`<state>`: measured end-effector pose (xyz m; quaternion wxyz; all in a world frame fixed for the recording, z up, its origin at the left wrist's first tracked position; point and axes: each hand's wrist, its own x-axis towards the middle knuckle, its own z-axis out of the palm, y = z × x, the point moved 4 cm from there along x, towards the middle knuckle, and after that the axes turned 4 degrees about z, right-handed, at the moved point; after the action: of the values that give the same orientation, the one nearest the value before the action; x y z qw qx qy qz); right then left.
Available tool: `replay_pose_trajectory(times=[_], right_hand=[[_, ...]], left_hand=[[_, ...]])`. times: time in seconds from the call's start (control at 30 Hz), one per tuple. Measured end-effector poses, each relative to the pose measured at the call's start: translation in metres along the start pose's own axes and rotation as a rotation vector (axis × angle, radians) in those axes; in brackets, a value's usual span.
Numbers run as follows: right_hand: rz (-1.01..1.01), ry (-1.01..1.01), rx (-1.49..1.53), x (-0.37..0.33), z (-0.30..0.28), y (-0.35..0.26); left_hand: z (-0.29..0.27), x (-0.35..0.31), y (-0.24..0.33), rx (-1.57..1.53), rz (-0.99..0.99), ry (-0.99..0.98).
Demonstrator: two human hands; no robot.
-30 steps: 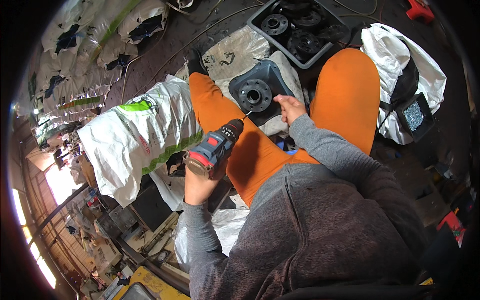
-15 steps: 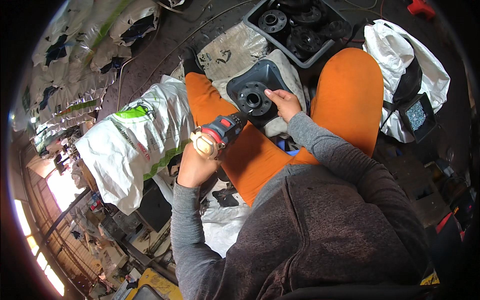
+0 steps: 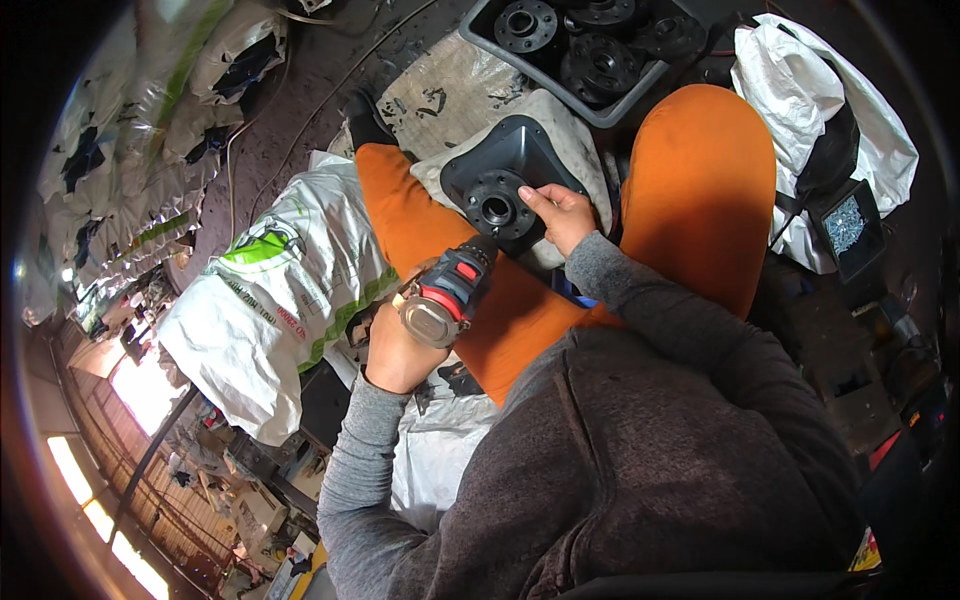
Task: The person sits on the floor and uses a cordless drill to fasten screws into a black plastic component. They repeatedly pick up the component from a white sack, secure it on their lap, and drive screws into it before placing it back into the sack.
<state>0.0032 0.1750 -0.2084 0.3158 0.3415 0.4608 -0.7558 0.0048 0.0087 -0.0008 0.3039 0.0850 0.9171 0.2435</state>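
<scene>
My left hand (image 3: 398,345) is wrapped around a cordless drill (image 3: 462,280), dark grey with red parts. Its chuck points at the near edge of a black round flange (image 3: 480,193) with a ring of holes; whether the bit touches is too small to tell. Under the flange, a flared black rectangular housing (image 3: 532,145) rests between my legs on a pale cloth-like pad (image 3: 585,130). At the flange's right rim, my right hand (image 3: 567,217) has its fingers curled and the thumb against them. Anything pinched there is hidden.
Beyond the housing stands a grey bin (image 3: 612,118) with several black flanged parts. To the right, an open black box (image 3: 868,262) of small metal pieces sits by a white sack (image 3: 785,75). A large white sack (image 3: 235,350) lies left of my leg. Cables cross the floor.
The view has shifted slightly. The drill has tipped more upright and its chuck stays near the flange. My right thumb has moved a little over the flange's rim.
</scene>
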Motion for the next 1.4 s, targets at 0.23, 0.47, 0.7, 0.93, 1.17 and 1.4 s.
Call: replay_pose_trajectory(times=[0.23, 0.47, 0.7, 0.93, 1.17, 1.4], right_hand=[[0.017, -0.022, -0.117, 0.005, -0.006, 0.0], [-0.137, 0.008, -0.213, 0.009, -0.011, -0.01], [0.073, -0.486, 0.421, -0.035, -0.025, -0.045], [0.204, -0.608, 0.52, -0.047, -0.013, -0.036], [0.294, -0.536, 0.527, -0.051, -0.007, -0.026], [0.312, -0.537, 0.454, -0.052, -0.005, -0.02]], left_hand=[[0.004, -0.003, -0.014, -0.12, -0.173, -0.053], [0.008, -0.035, 0.023, -0.234, -0.161, 0.117], [0.026, -0.064, 0.054, -0.319, -0.026, 0.281], [0.036, -0.062, 0.065, -0.269, 0.072, 0.311], [0.041, -0.057, 0.074, -0.196, 0.171, 0.349], [0.043, -0.051, 0.066, -0.171, 0.169, 0.319]])
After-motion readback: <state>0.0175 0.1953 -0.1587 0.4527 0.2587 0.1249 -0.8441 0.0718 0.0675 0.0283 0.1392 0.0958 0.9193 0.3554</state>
